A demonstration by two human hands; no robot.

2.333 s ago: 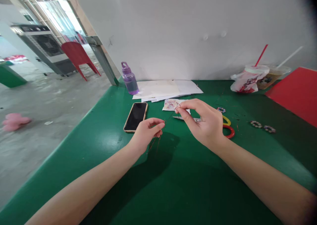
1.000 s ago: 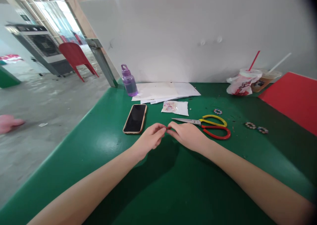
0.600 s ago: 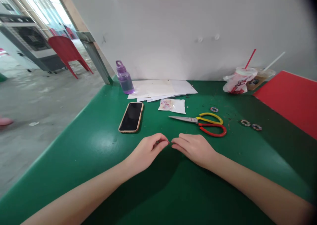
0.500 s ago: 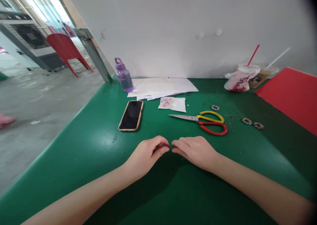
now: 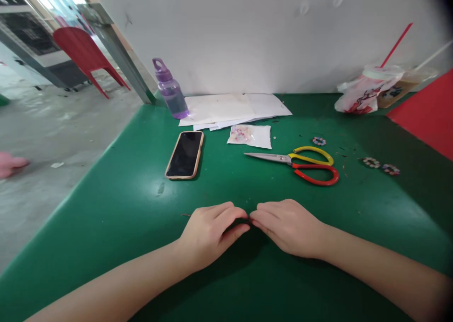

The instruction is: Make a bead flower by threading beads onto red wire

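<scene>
My left hand (image 5: pixel 212 230) and my right hand (image 5: pixel 288 225) rest on the green table (image 5: pixel 116 194), fingertips meeting in a pinch near the middle. Both are closed on something thin and small between them; I cannot make it out. A short reddish strand (image 5: pixel 185 215) lies on the table just left of my left hand. Beyond the hands lie scissors (image 5: pixel 300 164) with a yellow and a red handle, and a small clear bag of coloured beads (image 5: pixel 249 135).
A black phone (image 5: pixel 184 154) lies face up to the left. A purple bottle (image 5: pixel 170 89) and white papers (image 5: pixel 231 109) sit by the white wall. Small bead flowers (image 5: pixel 380 165) lie at right, near bagged drink cups (image 5: pixel 368 93) and a red sheet (image 5: pixel 426 114).
Both hands came down from a raised position to the table and drew nearer to me, still pinched together. The view tilted downward.
</scene>
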